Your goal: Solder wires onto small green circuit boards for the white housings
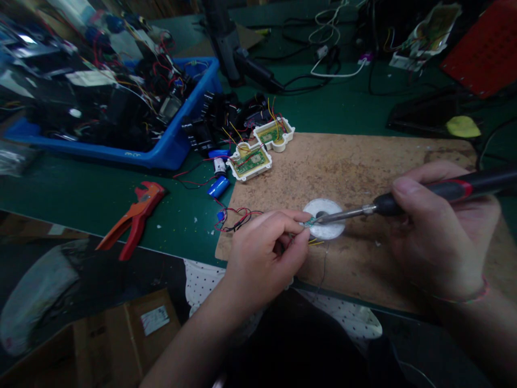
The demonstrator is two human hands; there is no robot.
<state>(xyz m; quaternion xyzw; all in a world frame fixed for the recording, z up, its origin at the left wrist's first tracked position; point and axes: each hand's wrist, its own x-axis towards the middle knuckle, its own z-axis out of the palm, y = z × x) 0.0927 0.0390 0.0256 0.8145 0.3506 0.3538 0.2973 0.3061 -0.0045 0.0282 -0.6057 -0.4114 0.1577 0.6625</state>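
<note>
My left hand point(270, 245) pinches a small green circuit board point(310, 222) between thumb and fingers, over the near part of the brown board. In my right hand point(440, 231) is a soldering iron point(428, 193), gripped by its black handle with a red band. Its metal tip points left and meets the circuit board, as far as I can tell. A white spool point(329, 229) lies flat beneath the tip. Thin solder wire point(325, 261) hangs near the spool, and short yellow wires show below my left fingers. Red and black wires point(241, 215) run out left of that hand.
Two white housings with circuit boards point(251, 161) sit at the brown board's point(355, 161) far left edge, beside blue cylinders point(218, 187). An orange-red cutter point(135, 215) lies on the green mat. A blue bin point(161, 153) full of wired parts stands behind. A red perforated object point(482, 48) is back right.
</note>
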